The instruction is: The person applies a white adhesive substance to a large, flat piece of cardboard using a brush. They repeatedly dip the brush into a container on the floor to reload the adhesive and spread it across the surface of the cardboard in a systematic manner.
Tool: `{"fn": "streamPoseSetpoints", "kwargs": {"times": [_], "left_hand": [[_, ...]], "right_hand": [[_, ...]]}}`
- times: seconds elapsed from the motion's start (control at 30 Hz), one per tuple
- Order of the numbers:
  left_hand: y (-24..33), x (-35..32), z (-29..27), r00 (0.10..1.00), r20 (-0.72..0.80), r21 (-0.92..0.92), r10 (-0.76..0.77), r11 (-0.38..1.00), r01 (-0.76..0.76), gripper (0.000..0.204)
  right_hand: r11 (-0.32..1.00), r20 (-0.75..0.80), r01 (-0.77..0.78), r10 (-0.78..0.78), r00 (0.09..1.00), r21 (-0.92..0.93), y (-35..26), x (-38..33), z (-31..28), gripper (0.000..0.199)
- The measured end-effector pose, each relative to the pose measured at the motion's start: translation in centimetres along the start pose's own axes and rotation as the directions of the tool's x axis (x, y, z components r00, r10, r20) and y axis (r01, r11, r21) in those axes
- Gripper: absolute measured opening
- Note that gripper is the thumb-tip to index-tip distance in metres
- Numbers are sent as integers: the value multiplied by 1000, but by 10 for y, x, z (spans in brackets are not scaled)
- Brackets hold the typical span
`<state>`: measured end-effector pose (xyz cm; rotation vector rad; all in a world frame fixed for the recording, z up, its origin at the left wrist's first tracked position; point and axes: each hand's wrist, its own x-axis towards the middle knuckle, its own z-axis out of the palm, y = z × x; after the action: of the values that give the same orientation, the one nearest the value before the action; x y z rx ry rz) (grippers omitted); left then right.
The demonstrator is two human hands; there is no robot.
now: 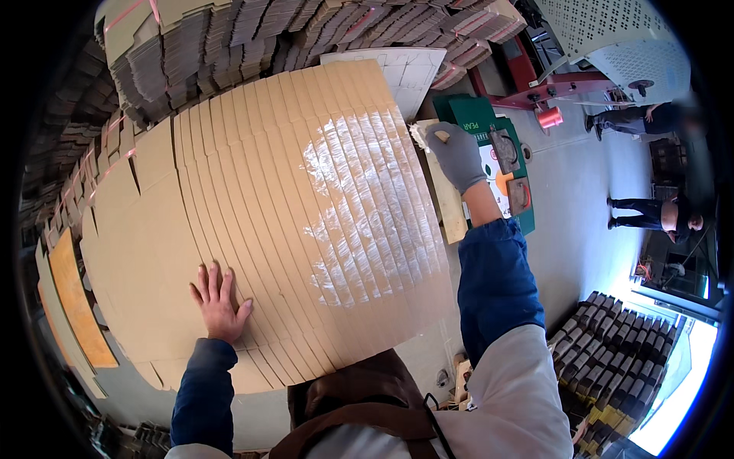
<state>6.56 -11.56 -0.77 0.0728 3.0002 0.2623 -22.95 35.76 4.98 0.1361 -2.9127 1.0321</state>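
Observation:
Flat cardboard sheets [252,183] lie in front of me, fanned so that their edges overlap in a row of narrow strips. White, streaky glue [371,206] covers the right part of these strips. My left hand [219,307] is bare and rests flat on the cardboard at the lower left, fingers spread. Beyond the sheets' right edge, my right hand [460,159] wears a grey glove and is closed around a brush [417,135]. Its pale bristles show at the left of the glove, and most of its handle is hidden by the fingers.
Tall stacks of folded cardboard [229,42] line the far side. At right are a green printed box [462,111], a wooden board [446,203], a red metal frame [566,83] and a pink twine spool [550,117]. Two people stand farther right; bundled stacks [612,352] fill the lower right.

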Motion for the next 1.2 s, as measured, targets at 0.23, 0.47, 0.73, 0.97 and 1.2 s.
{"fn": "streamPoseSetpoints", "kwargs": {"times": [0.23, 0.47, 0.73, 0.97, 1.2], "left_hand": [[-4, -6, 6, 1000, -14, 15, 15, 1000, -15, 77], [-2, 0, 4, 1000, 2, 12, 21, 1000, -21, 77], [-2, -1, -1, 1000, 28, -3, 9, 1000, -9, 77], [0, 0, -1, 998, 60, 7, 4, 1000, -4, 78], [0, 1, -5, 998, 69, -3, -1, 1000, 1, 78]], "right_hand": [[984, 80, 94, -82, 993, -149, 7, 52, 20, 26], [891, 237, 159, -60, 970, -426, 8, 84, 17, 27], [910, 246, 187, -98, 964, -370, -1, 80, 25, 21], [889, 324, 289, -172, 930, -356, -29, 70, 45, 13], [890, 354, 339, -225, 908, -304, -42, 72, 48, 15]]}}
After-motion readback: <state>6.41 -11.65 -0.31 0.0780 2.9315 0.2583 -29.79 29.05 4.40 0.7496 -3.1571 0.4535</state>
